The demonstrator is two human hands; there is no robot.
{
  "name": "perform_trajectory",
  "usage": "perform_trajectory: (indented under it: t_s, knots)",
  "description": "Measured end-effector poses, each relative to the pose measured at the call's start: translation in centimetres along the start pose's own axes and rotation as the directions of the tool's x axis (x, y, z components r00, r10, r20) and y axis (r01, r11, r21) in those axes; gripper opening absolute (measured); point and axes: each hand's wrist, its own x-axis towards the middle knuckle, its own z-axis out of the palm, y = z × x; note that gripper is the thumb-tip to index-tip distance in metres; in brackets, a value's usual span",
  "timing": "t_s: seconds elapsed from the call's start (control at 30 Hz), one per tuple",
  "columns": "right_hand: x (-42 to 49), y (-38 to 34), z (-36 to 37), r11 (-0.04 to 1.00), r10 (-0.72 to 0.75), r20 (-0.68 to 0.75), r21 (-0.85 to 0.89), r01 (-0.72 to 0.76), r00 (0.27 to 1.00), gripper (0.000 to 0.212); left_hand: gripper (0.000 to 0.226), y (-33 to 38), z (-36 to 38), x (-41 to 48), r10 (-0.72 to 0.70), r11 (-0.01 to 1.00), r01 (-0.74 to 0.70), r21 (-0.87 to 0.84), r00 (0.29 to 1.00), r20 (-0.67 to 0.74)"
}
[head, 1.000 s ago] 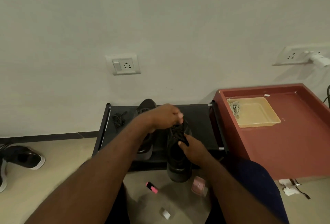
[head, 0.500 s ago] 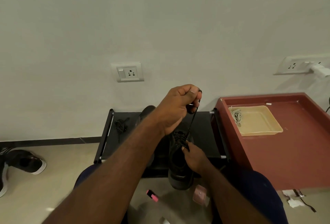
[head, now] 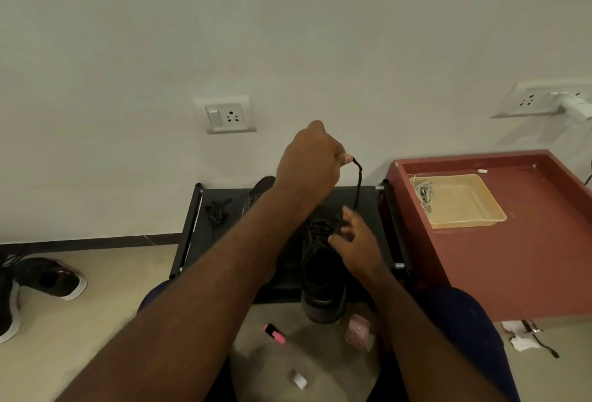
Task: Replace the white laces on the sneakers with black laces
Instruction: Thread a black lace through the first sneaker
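Black lace [head: 358,183] rises near-upright from sneaker [head: 322,280] to left hand [head: 309,166].
Its fingers [head: 346,158] pinch the lace end above the sneaker on the black rack [head: 192,225]; the right hand [head: 357,246], fingers spread, rests nearer the eyelets.

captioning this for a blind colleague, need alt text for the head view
The left hand pinches a black lace, raised above a black sneaker on a low black rack, while the right hand touches its laced front. Pale laces lie in a tan tray on the red table.
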Motion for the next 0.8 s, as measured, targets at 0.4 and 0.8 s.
perform_trajectory:
  t_s: [0.4,0.8]
  knots:
    - [-2.6,-3.8,-3.0,0.929,-0.196,-0.095,0.302,0.216,0.976,0.018,0.035,-3.0,5.1,-3.2,-0.007,0.952,0.126,-0.279,0.92,0.391]
    - [-0.7,1.9,-3.6,0.972,0.187,-0.142,0.171,-0.162,0.972,0.01,0.04,-8.8,15.3,-9.4,-0.248,0.969,0.223,0.109,0.904,0.35]
